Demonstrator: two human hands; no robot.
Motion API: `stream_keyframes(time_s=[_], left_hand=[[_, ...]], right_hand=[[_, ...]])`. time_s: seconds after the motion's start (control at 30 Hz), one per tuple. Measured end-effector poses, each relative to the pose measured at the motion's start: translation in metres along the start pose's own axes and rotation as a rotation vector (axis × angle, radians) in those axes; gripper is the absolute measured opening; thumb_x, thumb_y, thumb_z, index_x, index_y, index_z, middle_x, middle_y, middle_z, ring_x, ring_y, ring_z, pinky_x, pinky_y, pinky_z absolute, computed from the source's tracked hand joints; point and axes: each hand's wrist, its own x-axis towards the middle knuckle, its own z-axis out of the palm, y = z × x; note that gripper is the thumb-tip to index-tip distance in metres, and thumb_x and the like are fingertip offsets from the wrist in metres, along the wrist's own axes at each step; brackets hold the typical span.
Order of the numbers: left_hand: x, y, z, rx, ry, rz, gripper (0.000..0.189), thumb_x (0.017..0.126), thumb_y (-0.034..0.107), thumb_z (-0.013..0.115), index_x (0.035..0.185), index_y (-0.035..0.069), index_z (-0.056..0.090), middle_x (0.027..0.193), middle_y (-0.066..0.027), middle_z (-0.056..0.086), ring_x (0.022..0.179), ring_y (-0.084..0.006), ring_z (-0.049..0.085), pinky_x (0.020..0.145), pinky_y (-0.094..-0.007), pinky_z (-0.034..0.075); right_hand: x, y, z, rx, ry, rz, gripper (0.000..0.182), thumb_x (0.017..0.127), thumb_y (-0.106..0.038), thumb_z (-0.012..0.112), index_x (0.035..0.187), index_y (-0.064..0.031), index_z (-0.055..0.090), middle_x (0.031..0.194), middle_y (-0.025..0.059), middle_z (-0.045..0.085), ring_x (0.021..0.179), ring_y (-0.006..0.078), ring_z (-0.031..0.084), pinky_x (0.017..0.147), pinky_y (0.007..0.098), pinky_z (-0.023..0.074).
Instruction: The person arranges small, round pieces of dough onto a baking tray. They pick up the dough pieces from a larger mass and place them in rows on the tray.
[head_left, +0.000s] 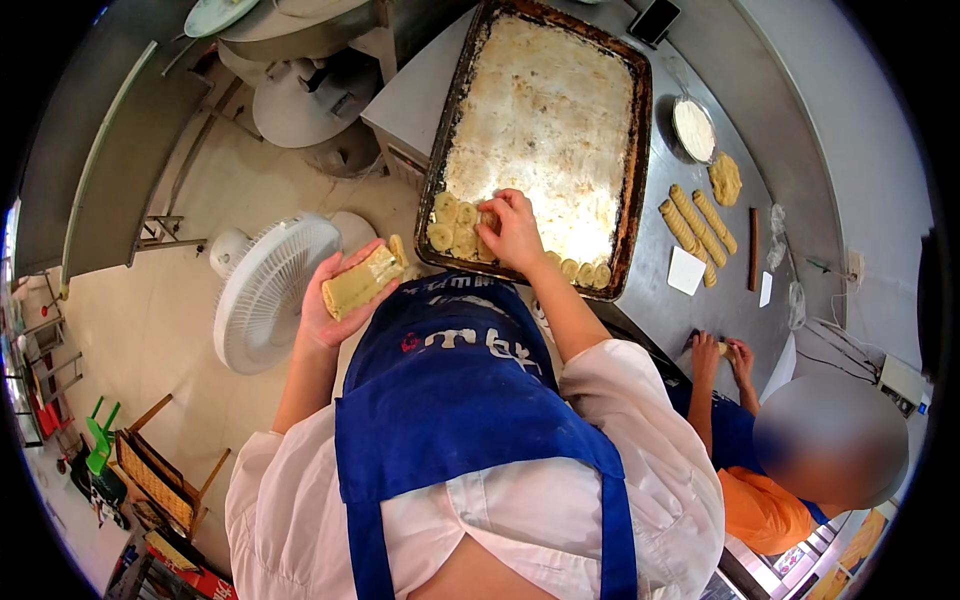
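In my left hand (337, 300) lies a stack of sliced dough (360, 285), held beside the near left corner of a large baking tray (547, 90). My right hand (514, 232) reaches over the tray's near edge, its fingertips at a round dough piece (489, 221). Flat round dough pieces (442, 236) lie close together in the near left corner. Several more dough rounds (585, 274) line the near edge to the right of my right wrist. Whether my right fingers grip the piece or only touch it is hard to tell.
On the metal worktable (637, 322) at right are sliced dough rolls (697, 225), a dough lump (725, 180), a bowl of white powder (694, 130), a white scraper (686, 271) and a dark stick (753, 249). A co-worker (772, 480) handles dough there. A white fan (277, 292) stands at left.
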Motion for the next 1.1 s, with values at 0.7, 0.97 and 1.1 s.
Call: stream_keyframes(time_s=[0.7, 0.97, 1.1], left_hand=[[0.015, -0.018, 0.010, 0.000, 0.057, -0.139, 0.063, 0.095, 0.038, 0.049, 0.143, -0.003, 0.041, 0.145, -0.0183, 0.047, 0.136, -0.0341, 0.042, 0.114, -0.0482, 0.032], [0.037, -0.028, 0.022, -0.134, -0.043, -0.174, 0.071, 0.095, 0.045, 0.047, 0.148, -0.001, 0.035, 0.149, -0.0208, 0.040, 0.137, -0.0397, 0.039, 0.114, -0.0493, 0.033], [0.052, -0.033, 0.017, -0.191, -0.084, -0.274, 0.072, 0.096, 0.049, 0.044, 0.148, 0.000, 0.035, 0.149, -0.0206, 0.040, 0.136, -0.0399, 0.041, 0.113, -0.0498, 0.035]], right_hand=[[0.053, 0.003, 0.025, -0.492, 0.135, 0.241, 0.065, 0.097, -0.049, 0.046, 0.151, -0.0158, 0.030, 0.150, 0.0186, 0.027, 0.140, 0.0342, 0.024, 0.111, 0.0587, 0.0166], [0.009, -0.050, -0.041, 0.929, -0.499, 0.105, 0.054, 0.089, -0.013, 0.069, 0.139, -0.0103, 0.050, 0.133, 0.0089, 0.047, 0.091, 0.0128, 0.062, 0.080, 0.0278, 0.0508], [-0.022, -0.070, -0.048, 1.166, -0.475, 0.194, 0.053, 0.086, 0.001, 0.069, 0.135, -0.0083, 0.052, 0.104, 0.0017, 0.061, 0.089, 0.0086, 0.061, 0.079, 0.0240, 0.0510]])
